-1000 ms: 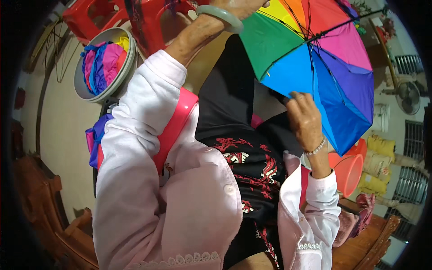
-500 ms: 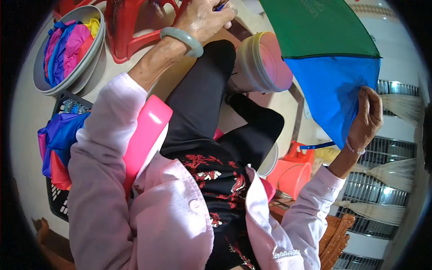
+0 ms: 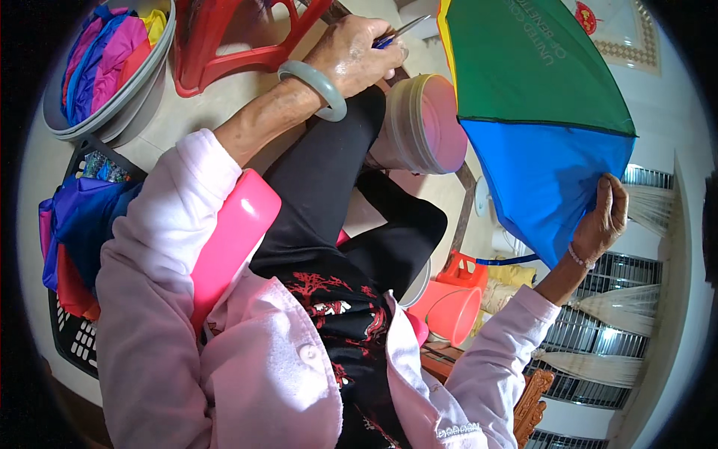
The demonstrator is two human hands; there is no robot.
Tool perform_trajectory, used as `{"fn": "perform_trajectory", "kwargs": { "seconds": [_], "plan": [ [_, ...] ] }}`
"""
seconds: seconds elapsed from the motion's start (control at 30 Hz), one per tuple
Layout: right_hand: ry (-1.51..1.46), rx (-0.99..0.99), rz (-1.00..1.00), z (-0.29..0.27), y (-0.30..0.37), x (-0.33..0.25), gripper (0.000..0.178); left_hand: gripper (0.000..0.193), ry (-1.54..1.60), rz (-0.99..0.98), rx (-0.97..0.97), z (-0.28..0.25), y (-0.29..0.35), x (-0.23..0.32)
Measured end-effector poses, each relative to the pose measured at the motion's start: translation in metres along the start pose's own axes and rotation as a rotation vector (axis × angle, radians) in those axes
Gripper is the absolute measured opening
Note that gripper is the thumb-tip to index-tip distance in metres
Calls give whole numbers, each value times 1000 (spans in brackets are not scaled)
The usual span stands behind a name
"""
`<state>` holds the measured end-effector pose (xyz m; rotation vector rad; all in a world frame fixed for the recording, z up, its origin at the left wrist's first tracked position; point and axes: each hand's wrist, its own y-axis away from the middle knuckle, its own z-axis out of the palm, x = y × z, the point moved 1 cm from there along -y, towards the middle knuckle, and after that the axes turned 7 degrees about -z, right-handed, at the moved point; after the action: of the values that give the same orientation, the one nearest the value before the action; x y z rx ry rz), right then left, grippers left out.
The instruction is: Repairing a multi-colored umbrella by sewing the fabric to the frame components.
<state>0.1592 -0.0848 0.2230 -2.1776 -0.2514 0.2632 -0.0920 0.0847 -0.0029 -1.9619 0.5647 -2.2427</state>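
Note:
An umbrella canopy (image 3: pixel 538 161) with green, blue and a strip of yellow panels spreads at the upper right. My right hand (image 3: pixel 604 217) pinches the outer edge of its blue panel between thumb and fingers. A blue strap (image 3: pixel 510 261) hangs from the canopy's lower corner. My left hand (image 3: pixel 350 56), a pale green bangle at its wrist, is closed around a small pointed metal tool (image 3: pixel 408 28) with a blue handle. Its tip points toward the canopy's yellow edge, apart from it. Whether the tool is a blade or small snips cannot be made out.
At the left, a grey bucket (image 3: pixel 166 63) holds folded bright fabric, and a black basket (image 3: pixel 78 340) carries more. A red plastic stool (image 3: pixel 232 63) stands beyond my left forearm. Stacked tubs (image 3: pixel 415 123) stand past my knees, and an orange-red bucket (image 3: pixel 449 310) sits at my right.
The view has shifted, and more of the canopy's yellow edge shows. The tool's metal tip now shows beyond my left hand. My right hand keeps its pinch on the blue panel.

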Motion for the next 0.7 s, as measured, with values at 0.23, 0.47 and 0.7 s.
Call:
{"fn": "perform_trajectory", "kwargs": {
  "seconds": [0.23, 0.47, 0.7],
  "plan": [
    [-7, 23, -1, -4, -2, 8, 12, 28, -47, -100, -74, 13, 1, 6],
    [164, 107, 4, -25, -11, 2, 17, 29, 121, -396, -311, 96, -2, -10],
    [-152, 269, 101, -81, -21, 80, 17, 35, 349, -282, -355, 205, 5, -44]
  ]
}}
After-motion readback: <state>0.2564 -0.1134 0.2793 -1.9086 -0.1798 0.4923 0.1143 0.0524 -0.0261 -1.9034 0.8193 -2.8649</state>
